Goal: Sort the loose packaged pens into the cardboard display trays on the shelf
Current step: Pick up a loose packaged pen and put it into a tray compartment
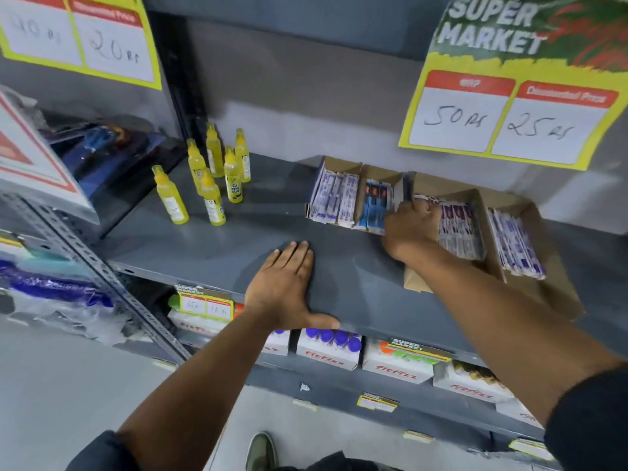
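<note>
Two cardboard display trays (441,188) sit side by side on a grey shelf (210,239). Inside the right-hand tray, the right hand (413,229) curls its fingers around packaged pens (458,229), likely straightening them. Left of the trays, the left hand (285,287) lies flat, fingers spread, seemingly for support.

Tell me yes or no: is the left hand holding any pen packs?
No: the left hand lies flat and empty on the grey shelf, while the right hand reaches into the cardboard tray.
</note>
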Available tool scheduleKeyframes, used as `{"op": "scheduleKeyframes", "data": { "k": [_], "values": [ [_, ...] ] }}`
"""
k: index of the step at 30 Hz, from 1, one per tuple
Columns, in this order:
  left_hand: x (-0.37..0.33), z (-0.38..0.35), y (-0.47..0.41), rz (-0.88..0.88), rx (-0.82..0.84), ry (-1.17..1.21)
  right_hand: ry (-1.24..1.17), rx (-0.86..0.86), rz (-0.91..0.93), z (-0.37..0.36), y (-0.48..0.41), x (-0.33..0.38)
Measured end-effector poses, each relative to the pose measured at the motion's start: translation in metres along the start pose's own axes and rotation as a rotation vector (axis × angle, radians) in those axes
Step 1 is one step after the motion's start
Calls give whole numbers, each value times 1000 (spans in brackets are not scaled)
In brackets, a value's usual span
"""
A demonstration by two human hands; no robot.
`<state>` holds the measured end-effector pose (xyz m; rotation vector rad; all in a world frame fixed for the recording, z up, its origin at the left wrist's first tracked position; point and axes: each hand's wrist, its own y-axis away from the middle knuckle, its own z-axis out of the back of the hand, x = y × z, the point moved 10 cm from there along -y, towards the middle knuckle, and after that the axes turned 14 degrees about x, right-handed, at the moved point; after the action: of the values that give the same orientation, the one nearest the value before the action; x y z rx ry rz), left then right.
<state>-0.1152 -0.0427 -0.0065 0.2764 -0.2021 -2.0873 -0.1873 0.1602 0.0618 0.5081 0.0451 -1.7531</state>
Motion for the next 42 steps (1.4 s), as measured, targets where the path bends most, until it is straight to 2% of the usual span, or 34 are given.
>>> {"op": "scheduleKeyframes", "data": {
  "k": [7,12,17,21,27,36,38,42],
  "values": [
    [0,0,1,7,24,8,-72,-157,29,18,9,-5],
    [0,-1,0,16,28,-7,-106,-193,34,28,9,-9],
    [0,-2,0,20,23,-11,-137,-169,34,26,7,-8],
    [0,-2,0,19,24,-11,-59,-162,-8,21,10,-7],
    [1,-2,0,20,21,-1,3,-10,-45,1,0,-5],
    [-2,-2,2,14,31,-6,-38,-8,-64,1,-4,-10],
    [-1,-3,2,13,35,-12,-116,-23,-24,11,-4,-5],
    [2,2,4,-54,34,64,-249,-203,189,53,-3,20]
  ]
}}
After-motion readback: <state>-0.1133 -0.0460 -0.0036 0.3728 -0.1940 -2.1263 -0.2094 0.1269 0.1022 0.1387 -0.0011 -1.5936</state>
